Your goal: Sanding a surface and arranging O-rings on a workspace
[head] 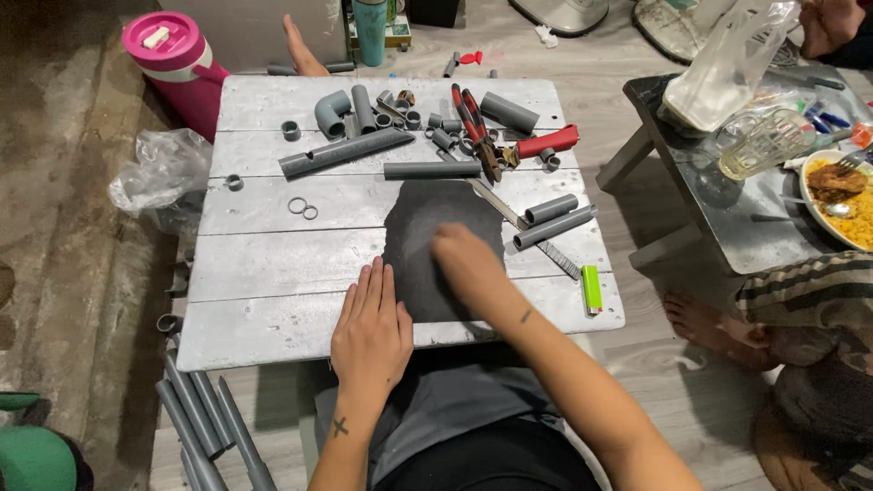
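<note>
Both hands on a dark sandpaper sheet, pipe bits all over the bench

Left hand point(371, 329) lies flat, fingers released, pinning the near edge of the dark sandpaper sheet point(427, 218). Right hand point(466, 262) is blurred on top of the sheet, so can't tell if it's grasping anything. Sheet sits mid-bench point(264, 282), near the front. Past it: a straight grey pipe point(431, 170), an elbow fitting point(331, 113), red-handled pipe cutters point(477, 127), and a green lighter point(591, 289) off to the right.
</note>
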